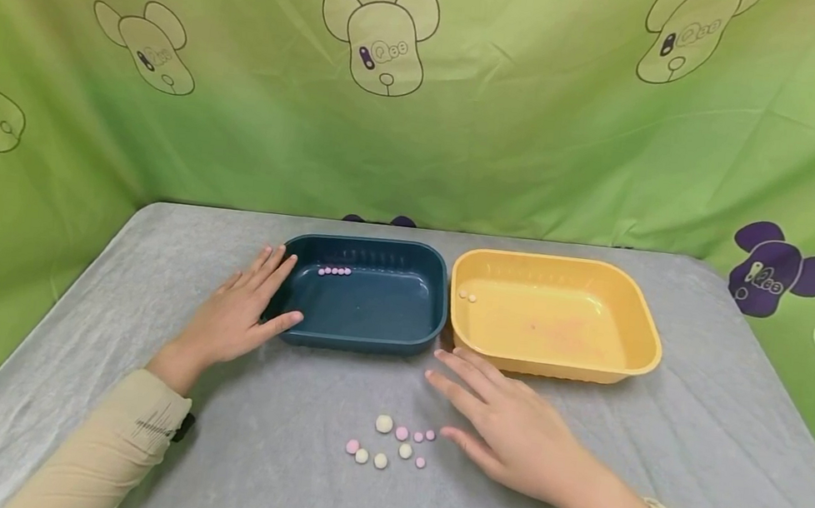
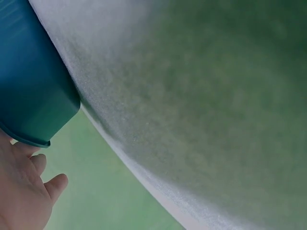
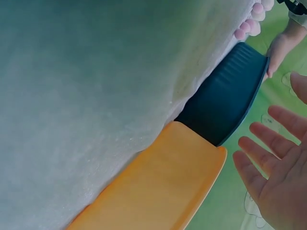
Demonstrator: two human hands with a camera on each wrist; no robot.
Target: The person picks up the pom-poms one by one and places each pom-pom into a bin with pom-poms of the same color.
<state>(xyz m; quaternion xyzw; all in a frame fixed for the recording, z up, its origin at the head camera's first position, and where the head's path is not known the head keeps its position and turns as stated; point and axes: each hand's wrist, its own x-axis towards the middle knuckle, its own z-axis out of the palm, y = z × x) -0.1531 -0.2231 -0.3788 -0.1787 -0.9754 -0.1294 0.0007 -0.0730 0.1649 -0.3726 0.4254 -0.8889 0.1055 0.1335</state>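
Observation:
My left hand point(image 1: 238, 310) rests with straight fingers on the left rim of a dark blue tray point(image 1: 360, 342). Inside that tray, several small pink balls point(image 1: 334, 271) line up near the far left. Fingers spread, my right hand point(image 1: 516, 426) hovers just in front of a yellow tray point(image 1: 560, 370), holding nothing. Two small pale balls point(image 1: 473, 298) sit at the yellow tray's left side. Left of my right thumb, loose pink balls point(image 1: 401, 433) and cream balls point(image 1: 384, 424) of differing sizes lie on the table. In the right wrist view the right palm point(image 3: 283, 191) shows bare.
A grey cloth covers the table point(image 1: 264, 456). Both trays stand side by side near its back edge, almost touching. Behind them hangs a green curtain point(image 1: 244, 101) printed with cartoon heads.

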